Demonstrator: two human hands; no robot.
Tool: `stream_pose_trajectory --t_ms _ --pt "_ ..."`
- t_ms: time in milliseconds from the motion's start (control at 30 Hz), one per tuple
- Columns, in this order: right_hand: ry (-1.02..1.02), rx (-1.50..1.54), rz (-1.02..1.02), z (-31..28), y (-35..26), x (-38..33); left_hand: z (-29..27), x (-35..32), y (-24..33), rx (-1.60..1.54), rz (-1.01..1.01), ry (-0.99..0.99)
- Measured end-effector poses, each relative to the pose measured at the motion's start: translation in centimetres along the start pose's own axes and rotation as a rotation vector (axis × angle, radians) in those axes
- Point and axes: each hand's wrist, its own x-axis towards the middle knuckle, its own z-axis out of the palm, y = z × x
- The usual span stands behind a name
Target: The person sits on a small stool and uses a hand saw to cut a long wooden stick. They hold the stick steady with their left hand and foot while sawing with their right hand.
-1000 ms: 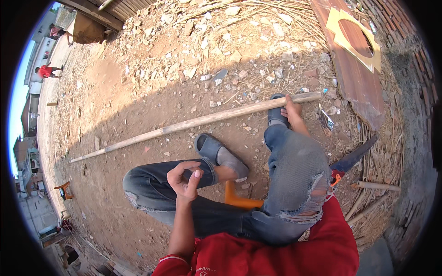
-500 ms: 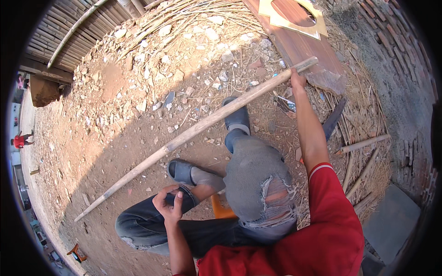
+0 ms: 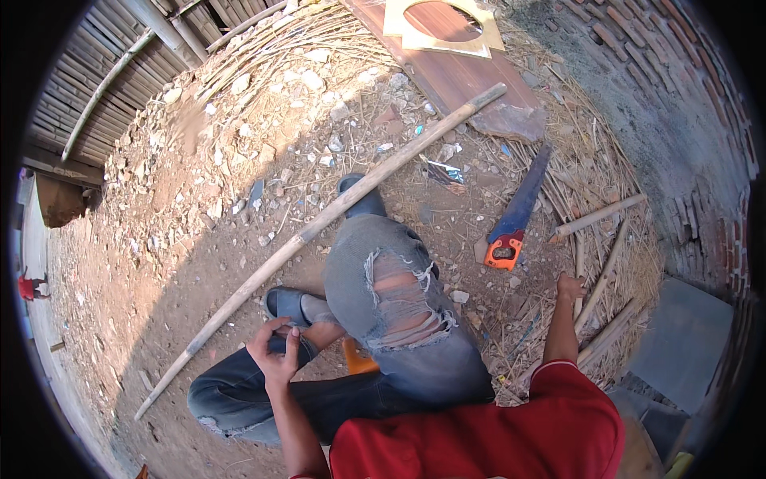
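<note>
A long wooden pole (image 3: 297, 242) slants across the ground in front of me, passing over my sandalled foot. Neither hand is on it. My left hand (image 3: 274, 348) hovers by my bent leg with thumb and curved fingers apart, holding nothing. Out to the right, my right hand (image 3: 570, 287) is low beside a thin stick (image 3: 600, 279); its fingers look bent but are partly hidden, so I cannot tell whether it grips anything. A handsaw (image 3: 517, 209) with an orange-and-red handle and a dark blue blade lies on the ground beyond that hand.
A brown board (image 3: 471, 88) lies at the far side with a pale frame (image 3: 392, 20) on it. A short cut stick (image 3: 602, 217) rests on straw near the brick wall (image 3: 678, 88). A grey panel (image 3: 681, 339) leans at right. Stones litter the ground; a person in red (image 3: 30, 287) is far left.
My right hand has let go of the pole's far end and come back toward the sticks at right. The view has shifted rightward, showing the whole saw. My left hand keeps its pose.
</note>
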Motion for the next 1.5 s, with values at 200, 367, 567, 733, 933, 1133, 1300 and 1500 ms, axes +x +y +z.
stream_pose_trajectory --t_ms 200,367,567,733,933,1133,1300,1500 --pt "-0.136 -0.346 0.534 4.5 26.9 1.0 -1.5 0.1 2.8 0.195 0.094 -0.098" --pt "-0.443 -0.141 0.254 8.7 32.6 2.7 -2.1 0.3 5.5 0.231 0.162 -0.059" --pt "-0.668 -0.279 -0.127 8.8 28.4 -0.4 -1.2 0.7 7.2 0.234 0.334 -0.066" --pt "-0.336 0.013 0.003 6.2 20.6 -6.7 -1.4 0.3 7.2 0.212 0.231 -0.064" --pt "-0.157 1.081 0.15 5.3 9.6 -21.4 -4.7 -1.0 6.8 0.216 0.138 0.01" --pt "-0.901 1.399 -0.019 -2.7 -5.0 -34.9 -7.0 -2.0 4.4 0.254 0.125 0.044" --pt "-1.182 1.444 -0.102 -9.1 -14.3 -39.7 -8.6 -3.4 3.7 0.252 0.129 0.135" --pt "-1.34 1.374 0.02 -8.2 -21.6 -45.8 -12.2 -5.9 1.2 0.243 -0.063 0.271"
